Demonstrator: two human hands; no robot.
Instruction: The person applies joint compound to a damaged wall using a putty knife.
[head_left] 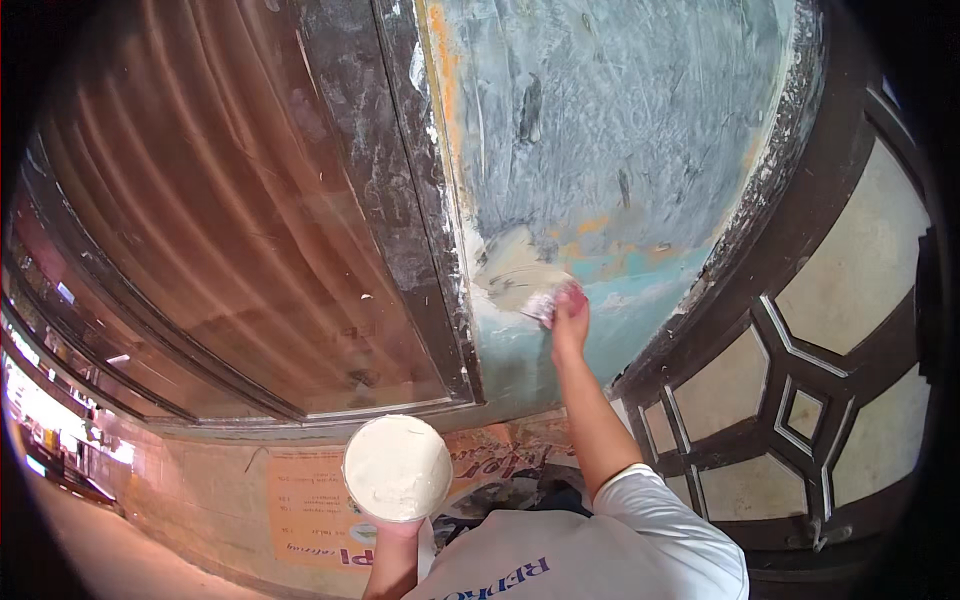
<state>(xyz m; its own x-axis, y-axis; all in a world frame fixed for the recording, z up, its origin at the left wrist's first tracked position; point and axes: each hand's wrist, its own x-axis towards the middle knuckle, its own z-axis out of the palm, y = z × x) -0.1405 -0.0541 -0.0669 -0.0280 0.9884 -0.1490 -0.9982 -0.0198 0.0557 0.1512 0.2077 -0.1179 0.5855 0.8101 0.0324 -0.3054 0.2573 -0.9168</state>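
Note:
My right hand (570, 312) reaches out to the wall, its fingers closed around a putty knife (541, 304) whose whitish blade lies against the surface. Beside the blade is a smeared patch of cream filler (520, 268) on the grey-blue and turquoise wall (610, 120). Low and in front of my body, my left hand (397, 530) grips a round tub (398, 470) from below and the near side. Cream-white paste fills the tub up to its rim. Most of the left fingers are hidden beneath the tub, and the knife's handle is mostly covered by my right hand.
A dark-framed window (390, 200) with brown curtain behind its glass stands left of the wall patch. To the right is a dark wooden door (760, 400) with pale panels. Below, an orange printed sheet (310, 500) covers part of the floor.

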